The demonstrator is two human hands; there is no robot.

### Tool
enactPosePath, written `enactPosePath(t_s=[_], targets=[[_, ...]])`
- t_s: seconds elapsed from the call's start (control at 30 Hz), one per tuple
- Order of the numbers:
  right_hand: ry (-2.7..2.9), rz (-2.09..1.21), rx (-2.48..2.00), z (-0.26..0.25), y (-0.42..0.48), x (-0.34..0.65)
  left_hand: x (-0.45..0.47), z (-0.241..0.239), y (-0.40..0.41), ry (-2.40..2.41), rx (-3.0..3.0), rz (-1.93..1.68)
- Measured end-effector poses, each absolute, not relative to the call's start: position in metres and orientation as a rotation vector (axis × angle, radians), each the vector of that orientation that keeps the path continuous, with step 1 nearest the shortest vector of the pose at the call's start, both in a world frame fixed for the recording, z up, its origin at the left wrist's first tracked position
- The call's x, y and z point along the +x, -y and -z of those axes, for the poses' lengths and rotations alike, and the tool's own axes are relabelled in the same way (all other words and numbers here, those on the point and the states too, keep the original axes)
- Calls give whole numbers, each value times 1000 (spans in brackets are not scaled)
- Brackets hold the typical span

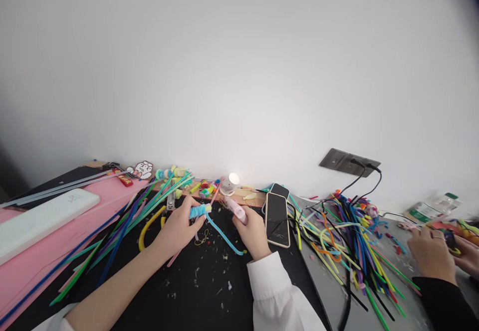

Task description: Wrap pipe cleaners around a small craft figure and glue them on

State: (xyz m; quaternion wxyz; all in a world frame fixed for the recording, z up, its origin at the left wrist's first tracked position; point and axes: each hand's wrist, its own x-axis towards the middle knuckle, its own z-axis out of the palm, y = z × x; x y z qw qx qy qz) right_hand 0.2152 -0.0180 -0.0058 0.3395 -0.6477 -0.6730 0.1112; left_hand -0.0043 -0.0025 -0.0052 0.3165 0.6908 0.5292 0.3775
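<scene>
Between the fingers of my left hand (182, 224) is a coil of light blue pipe cleaner (198, 211) with a yellowish end. A loose blue tail (226, 237) runs from it down to the right over the black mat. My right hand (253, 232) is closed around a pale pink tool (235, 210), which looks like a small glue gun. Its front end points up and left, a short way from the coil. Just beyond it stands a bright white paper cup (229, 184). A yellow curved handle (147, 227) lies left of my left hand.
Phones (277, 220) lie right of my right hand. Bundles of pipe cleaners (361, 244) spread over the grey table, and more lie at left beside a white case (48, 221) on a pink sheet (108, 196). Cables run to a wall socket (337, 161). Another person's hands (432, 253) work at far right.
</scene>
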Motion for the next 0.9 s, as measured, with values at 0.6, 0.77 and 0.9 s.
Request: enactPosePath(t_s=[0.6, 0.77, 0.9], targets=[[1672, -839, -1204, 3, 16, 220, -3, 4, 2, -1577, 1960, -789], [1710, -780, -1244, 4, 16, 220, -2, 5, 2, -1568, 1970, -813], [1714, -777, -1240, 4, 17, 219, -2, 4, 2, -1560, 1972, -812]])
